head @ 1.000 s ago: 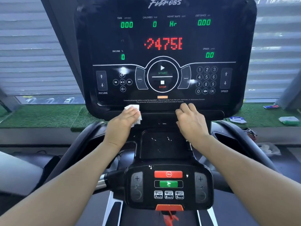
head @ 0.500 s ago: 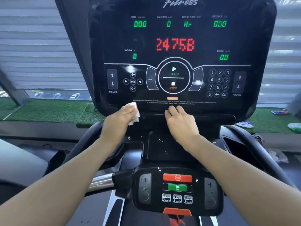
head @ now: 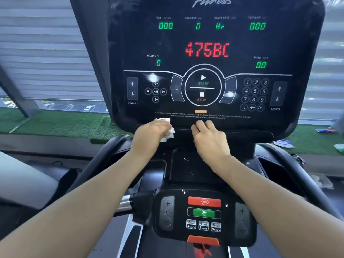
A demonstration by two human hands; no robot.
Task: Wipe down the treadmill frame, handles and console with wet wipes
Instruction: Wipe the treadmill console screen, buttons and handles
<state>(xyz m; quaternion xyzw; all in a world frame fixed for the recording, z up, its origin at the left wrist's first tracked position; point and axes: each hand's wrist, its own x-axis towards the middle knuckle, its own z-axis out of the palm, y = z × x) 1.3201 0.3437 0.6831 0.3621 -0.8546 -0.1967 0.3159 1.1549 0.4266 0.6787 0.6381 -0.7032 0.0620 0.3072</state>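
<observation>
The left hand (head: 149, 136) has its grip clamped on a crumpled white wet wipe (head: 166, 127), with wipe showing above and to the right of the knuckles. It presses the wipe against the bottom edge of the console (head: 210, 53), left of centre, just under the line of small warning text. The right hand (head: 210, 140) holds nothing; its fingers curl loosely over the same bottom edge at about the centre, as if steadying, so its grip is apart rather than closed on anything.

What the coming move likely turns on: the bottom edge runs long from left to right, and the wipe sits on its left part. The unwiped stretch to the bottom right corner lies on the far side of the right hand, which stands between the wipe and that corner. The left hand is nearer the bottom left corner, so a stroke that way looks free; a stroke to the right would need the right hand lifted.

The lower control pad (head: 203, 213) with its red and green buttons sits below both hands, well apart from the wipe.
</observation>
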